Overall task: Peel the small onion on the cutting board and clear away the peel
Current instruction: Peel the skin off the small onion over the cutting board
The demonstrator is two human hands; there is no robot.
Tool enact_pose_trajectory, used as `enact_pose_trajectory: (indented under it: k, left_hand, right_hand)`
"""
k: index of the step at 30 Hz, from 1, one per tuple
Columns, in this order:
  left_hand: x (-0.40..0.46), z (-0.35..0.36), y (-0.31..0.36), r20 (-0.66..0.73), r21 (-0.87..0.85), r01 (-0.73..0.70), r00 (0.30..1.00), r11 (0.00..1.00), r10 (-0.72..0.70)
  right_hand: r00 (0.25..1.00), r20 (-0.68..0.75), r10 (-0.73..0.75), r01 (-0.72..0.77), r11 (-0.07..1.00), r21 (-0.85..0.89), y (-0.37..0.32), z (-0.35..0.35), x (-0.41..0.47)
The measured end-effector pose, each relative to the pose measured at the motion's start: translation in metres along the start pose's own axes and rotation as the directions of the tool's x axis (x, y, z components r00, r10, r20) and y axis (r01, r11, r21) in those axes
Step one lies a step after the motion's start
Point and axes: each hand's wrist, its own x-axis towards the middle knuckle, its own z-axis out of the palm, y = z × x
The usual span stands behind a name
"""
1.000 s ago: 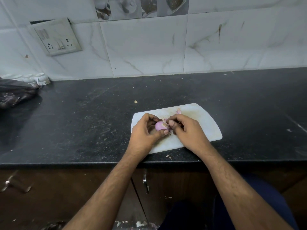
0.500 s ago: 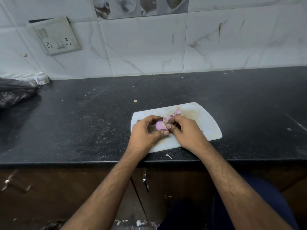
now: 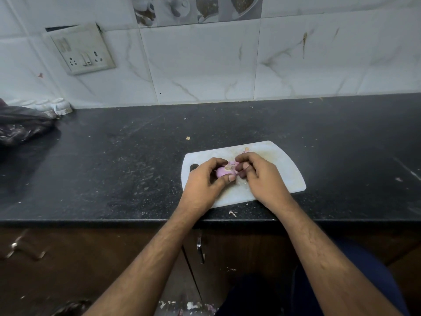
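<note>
A small pale-purple onion (image 3: 223, 172) is held just above the white cutting board (image 3: 282, 169) near the counter's front edge. My left hand (image 3: 205, 185) grips the onion between thumb and fingers. My right hand (image 3: 262, 176) pinches a strip of pinkish peel (image 3: 233, 164) at the onion's top right side. A scrap of peel (image 3: 246, 148) lies on the board behind my right hand. Part of the onion is hidden by my fingers.
The black stone counter (image 3: 114, 167) runs to a tiled wall with a socket plate (image 3: 83, 50). A dark plastic bag (image 3: 20, 126) and small white cups (image 3: 59, 106) sit at the far left. Small peel scraps (image 3: 232, 213) lie by the counter edge.
My right hand's fingers have shifted slightly up and right at the onion's top, drawing peel away. My left hand still holds the onion in the same place.
</note>
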Motion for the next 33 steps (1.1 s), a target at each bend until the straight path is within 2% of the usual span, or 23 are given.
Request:
enact_pose_trajectory:
  k: [4, 7, 9, 12, 14, 17, 21, 26, 30, 33]
  left_hand:
    - [-0.001, -0.003, 0.007, -0.057, -0.062, 0.038, 0.997, 0.997, -0.041]
    - [0.001, 0.0, 0.008, -0.101, -0.028, 0.082, 0.991, 0.996, -0.084]
    - [0.002, 0.0, 0.006, -0.117, 0.013, 0.106, 0.988, 0.994, -0.103]
    - [0.001, -0.002, 0.003, -0.065, -0.053, 0.114, 0.991, 0.992, -0.118]
    - [-0.001, -0.003, 0.003, 0.006, -0.069, 0.084, 0.996, 0.994, -0.084]
    - [-0.001, -0.001, 0.002, 0.066, 0.019, 0.007, 0.998, 1.0, -0.008]
    - [0.0, 0.001, -0.001, 0.019, 0.078, -0.014, 1.0, 0.997, 0.013]
    - [0.005, 0.003, -0.004, -0.017, 0.132, 0.014, 1.0, 0.991, -0.012]
    - [0.005, 0.001, -0.003, 0.032, 0.117, 0.031, 0.999, 0.993, -0.035]
    - [0.004, 0.003, -0.001, 0.036, 0.13, 0.004, 0.999, 0.991, -0.009]
  right_hand:
    - [0.985, 0.132, -0.111, 0.107, 0.994, 0.037, -0.004, -0.001, -0.004]
    - [0.974, 0.174, -0.142, 0.133, 0.989, 0.067, -0.004, -0.002, -0.003]
    - [0.982, 0.148, -0.121, 0.12, 0.993, 0.019, -0.002, 0.001, 0.0]
    - [0.993, 0.096, -0.064, 0.065, 0.998, -0.005, 0.0, 0.001, 0.002]
    - [0.995, 0.09, -0.048, 0.049, 0.999, -0.006, 0.0, -0.001, 0.002]
    - [0.997, 0.067, -0.038, 0.04, 0.999, -0.024, -0.002, 0.0, 0.002]
    - [1.0, 0.008, -0.025, 0.025, 0.999, -0.03, -0.004, 0.0, 0.0]
    - [0.99, 0.109, -0.09, 0.084, 0.995, 0.056, -0.005, -0.003, -0.004]
    - [0.994, 0.096, -0.062, 0.052, 0.993, 0.105, -0.007, -0.004, -0.002]
    - [0.996, 0.086, -0.021, 0.014, 0.997, 0.079, -0.006, 0.0, -0.001]
